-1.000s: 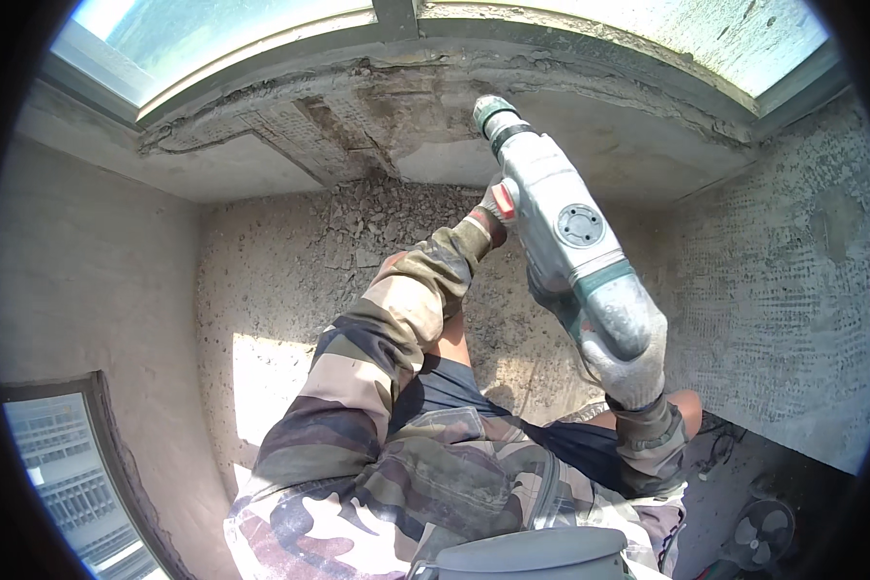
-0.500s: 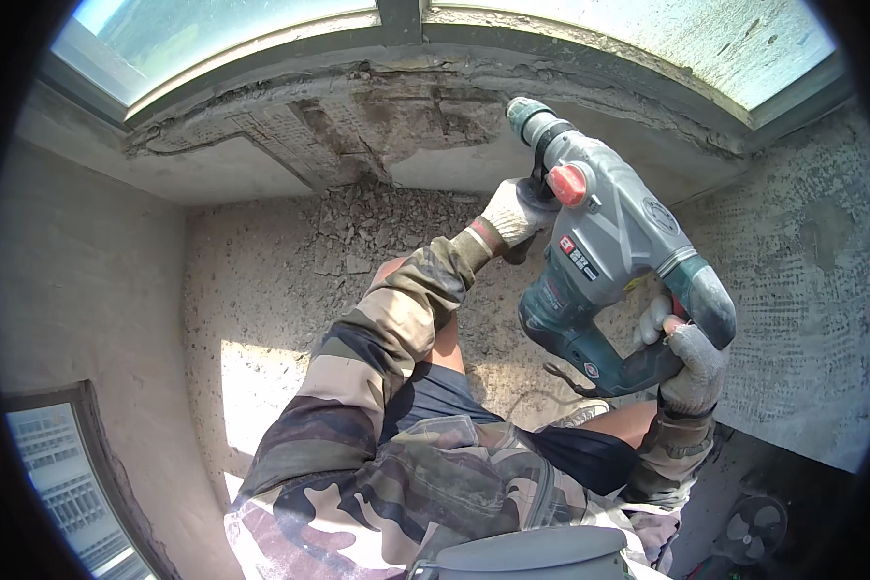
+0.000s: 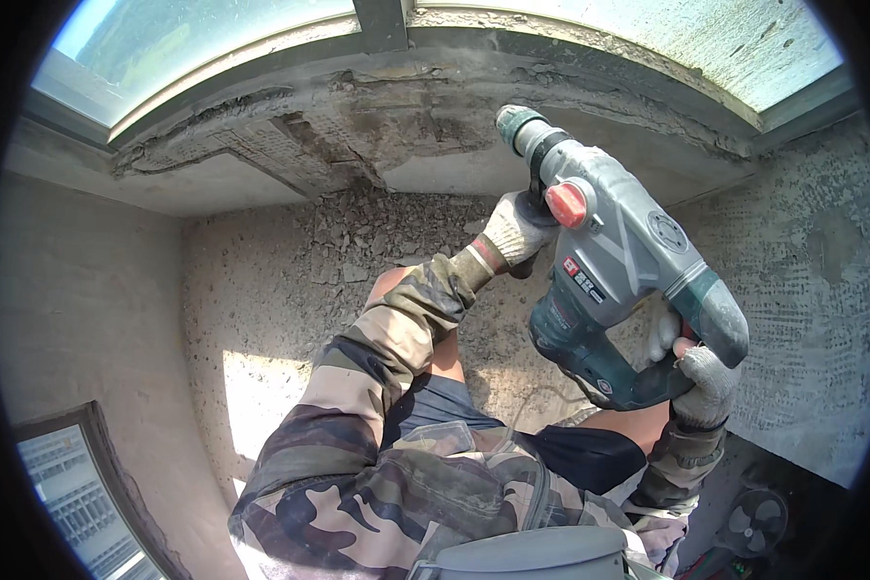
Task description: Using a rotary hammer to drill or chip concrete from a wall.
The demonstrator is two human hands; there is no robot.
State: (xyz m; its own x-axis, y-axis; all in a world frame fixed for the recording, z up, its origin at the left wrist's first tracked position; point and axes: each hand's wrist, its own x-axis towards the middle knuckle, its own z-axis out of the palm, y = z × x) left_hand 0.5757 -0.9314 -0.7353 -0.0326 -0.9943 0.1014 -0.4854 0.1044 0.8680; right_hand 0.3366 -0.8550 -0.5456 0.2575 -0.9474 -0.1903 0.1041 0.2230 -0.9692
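My gloved left hand (image 3: 517, 230) grips the side handle under the neck of a grey-and-teal rotary hammer (image 3: 619, 266) with a red knob on its side. My gloved right hand (image 3: 701, 382) is wrapped round the tool's rear grip, with some bare skin showing at a finger. The tool is held on its side at a slant, chuck toward the upper left. No bit shows in the chuck. A dark cord hangs below the tool, over my bare knee and dark shorts.
A broken concrete sill (image 3: 406, 116) runs below framed windows (image 3: 193, 48). Rubble (image 3: 358, 232) lies on the dusty floor beneath it. Plastered walls (image 3: 87, 290) stand either side, with another window (image 3: 72, 493) low left and a fan (image 3: 752, 520) low right.
Since a second ago the tool has rolled to show its side, with the red knob facing up, and has moved right along with both hands. In the last half second it dropped slightly.
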